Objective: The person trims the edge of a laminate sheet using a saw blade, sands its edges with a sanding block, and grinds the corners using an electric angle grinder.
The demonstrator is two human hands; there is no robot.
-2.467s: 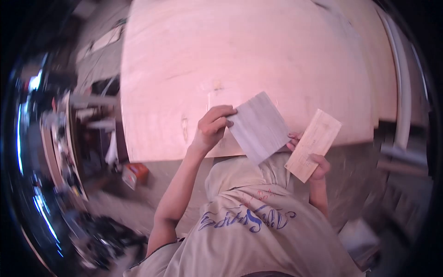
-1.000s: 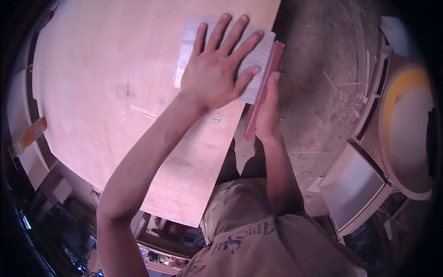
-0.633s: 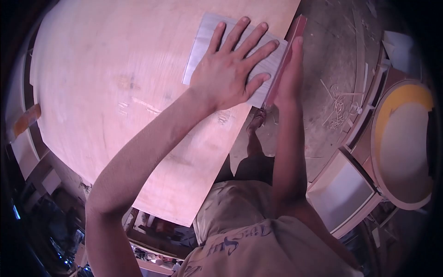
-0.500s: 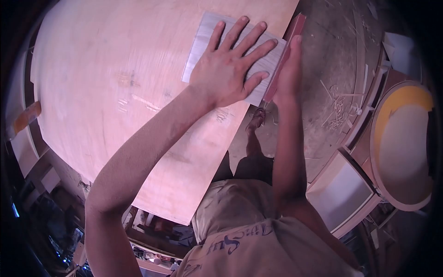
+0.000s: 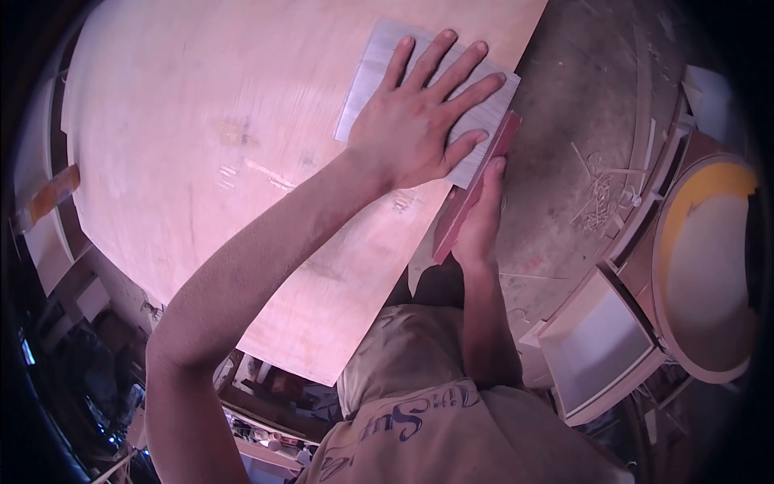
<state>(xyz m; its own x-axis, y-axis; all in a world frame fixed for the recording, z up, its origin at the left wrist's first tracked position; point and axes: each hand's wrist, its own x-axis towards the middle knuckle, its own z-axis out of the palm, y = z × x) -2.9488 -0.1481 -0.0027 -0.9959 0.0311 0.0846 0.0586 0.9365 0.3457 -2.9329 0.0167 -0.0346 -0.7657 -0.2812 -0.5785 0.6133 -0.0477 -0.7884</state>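
My left hand (image 5: 419,121) lies with fingers spread on a small grey wood-grain panel (image 5: 368,68), pressing it flat on a large pale plywood sheet (image 5: 161,121). The panel's right end juts slightly past the sheet's edge. In my right hand (image 5: 481,218) is a long, reddish sanding block (image 5: 459,218), its thumb along the near side and the other fingers mostly hidden. The block stands slanted along the panel's right end, its upper part at that edge and its lower part reaching back toward my body.
Wood shavings and thin strips (image 5: 601,194) lie on the floor at right. Beside them stand an open white-lined box (image 5: 597,355) and an oval wooden piece with a yellow band (image 5: 693,202). An orange-labelled bottle (image 5: 55,196) is at far left. Cluttered shelving (image 5: 274,427) sits below the sheet.
My right hand has drawn the sanding block back along the panel's edge, toward my body. My left hand stays spread on the panel; the whole view has shifted slightly.
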